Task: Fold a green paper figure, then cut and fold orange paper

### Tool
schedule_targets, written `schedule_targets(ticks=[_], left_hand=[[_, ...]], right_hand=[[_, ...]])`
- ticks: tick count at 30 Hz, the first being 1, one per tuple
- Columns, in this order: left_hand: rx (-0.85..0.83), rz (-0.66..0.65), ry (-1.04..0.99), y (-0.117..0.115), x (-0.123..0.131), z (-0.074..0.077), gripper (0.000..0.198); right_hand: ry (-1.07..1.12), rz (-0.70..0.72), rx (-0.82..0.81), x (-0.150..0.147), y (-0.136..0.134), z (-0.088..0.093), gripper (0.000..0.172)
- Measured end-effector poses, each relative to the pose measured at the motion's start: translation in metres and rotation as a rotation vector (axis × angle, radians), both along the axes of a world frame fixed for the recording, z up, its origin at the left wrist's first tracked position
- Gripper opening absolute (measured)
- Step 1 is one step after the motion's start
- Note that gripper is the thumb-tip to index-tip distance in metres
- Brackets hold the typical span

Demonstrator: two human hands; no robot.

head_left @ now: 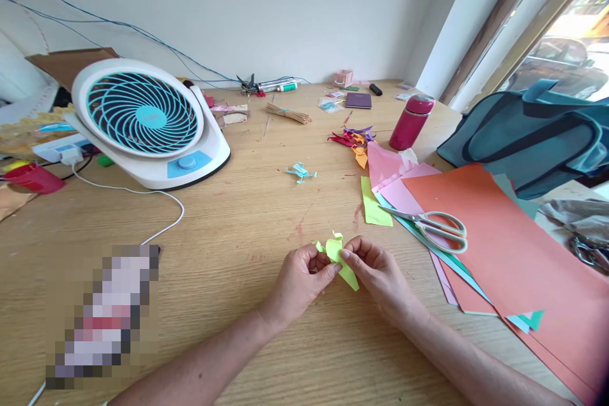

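Observation:
A small piece of folded yellow-green paper (pixel 349 277) is pinched between both hands above the wooden table. My left hand (pixel 301 278) grips it from the left, thumb across its lower part. From the right, my right hand (pixel 378 273) pinches it between thumb and fingers. Two curled tabs stick out at its upper end. Beyond the hands lies a folded light-blue paper figure (pixel 301 171). To the right, a flat yellow-green strip (pixel 375 204) lies near scissors (pixel 440 228), which rest on stacked coloured paper (pixel 504 241).
A white fan (pixel 147 117) stands at the back left, its cable (pixel 178 222) running toward a blurred-out device (pixel 104 317). A red flask (pixel 413 122), folded coloured papers (pixel 354 138) and a bundle of sticks (pixel 288 113) are farther back. A blue bag (pixel 523 133) is at right.

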State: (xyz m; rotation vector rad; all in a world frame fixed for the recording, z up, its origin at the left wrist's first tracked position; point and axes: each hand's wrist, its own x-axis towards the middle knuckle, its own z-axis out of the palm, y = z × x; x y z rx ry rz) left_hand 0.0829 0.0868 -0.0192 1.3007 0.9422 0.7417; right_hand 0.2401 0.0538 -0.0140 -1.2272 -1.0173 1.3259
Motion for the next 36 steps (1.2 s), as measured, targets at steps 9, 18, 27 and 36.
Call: schedule_targets(ticks=[9, 18, 27, 36], left_hand=[[0.461, 0.135, 0.159, 0.010, -0.012, 0.027, 0.014], [1.015, -0.047, 0.325, 0.018, -0.016, 0.036, 0.017], [1.200, -0.039, 0.435, 0.017, -0.019, 0.036, 0.020], [1.271, -0.100, 0.541, 0.017, -0.022, 0.034, 0.024]], right_hand=[[-0.191, -0.015, 0.068, 0.003, -0.004, 0.003, 0.037], [-0.308, -0.007, 0.084, 0.000, -0.005, 0.004, 0.035], [-0.407, 0.009, 0.106, 0.000, -0.006, 0.006, 0.025], [-0.464, 0.003, 0.120, 0.002, -0.006, 0.006, 0.024]])
